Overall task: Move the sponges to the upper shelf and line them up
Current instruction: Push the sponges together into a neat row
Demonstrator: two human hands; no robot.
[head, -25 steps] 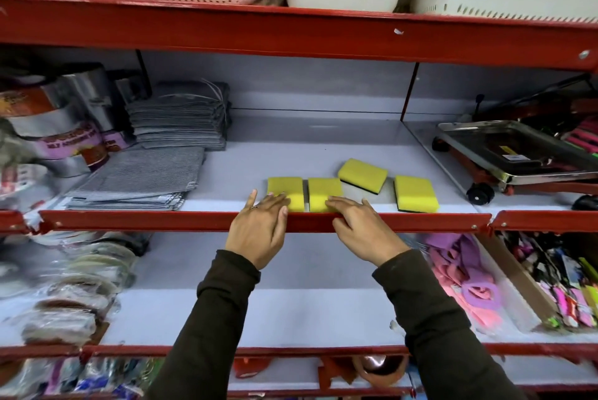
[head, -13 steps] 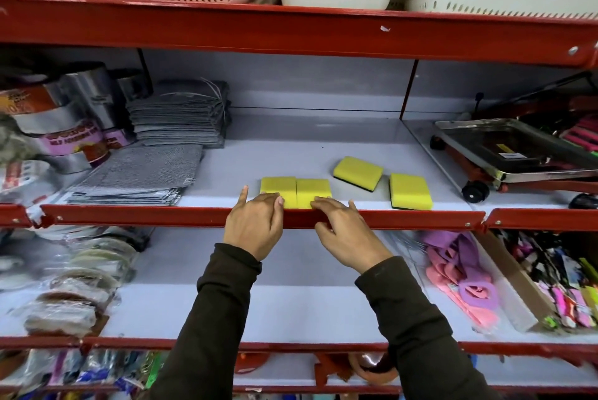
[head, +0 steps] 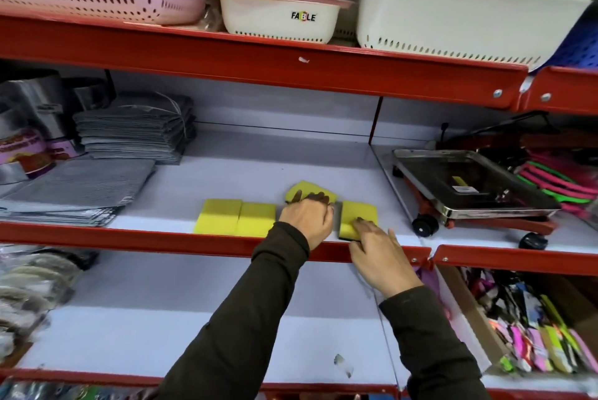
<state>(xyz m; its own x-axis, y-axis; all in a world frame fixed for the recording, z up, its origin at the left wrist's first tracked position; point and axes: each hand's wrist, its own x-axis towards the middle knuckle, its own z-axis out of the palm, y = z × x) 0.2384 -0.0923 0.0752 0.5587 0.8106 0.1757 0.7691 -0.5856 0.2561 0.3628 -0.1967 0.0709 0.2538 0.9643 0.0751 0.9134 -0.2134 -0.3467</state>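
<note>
Several yellow sponges lie on the white shelf [head: 259,169] behind its red front rail. Two sponges [head: 218,220] [head: 257,221] sit side by side, touching, at the left. My left hand [head: 307,221] rests on a third, tilted sponge [head: 297,191], fingers curled over its near edge. The rightmost sponge [head: 359,213] has a dark underside; my right hand [head: 382,257] touches its front corner with the fingertips. Whether either hand truly grips its sponge is unclear.
Grey cloth stacks [head: 136,131] and foil rolls [head: 29,147] fill the shelf's left. A steel tray on a wheeled red stand [head: 466,186] stands to the right. Plastic baskets [head: 278,14] sit on the shelf above. A box of small packets [head: 534,328] lies lower right.
Both hands left the two left sponges and moved right, onto the tilted sponge and the rightmost one. The camera has shifted right and closer.
</note>
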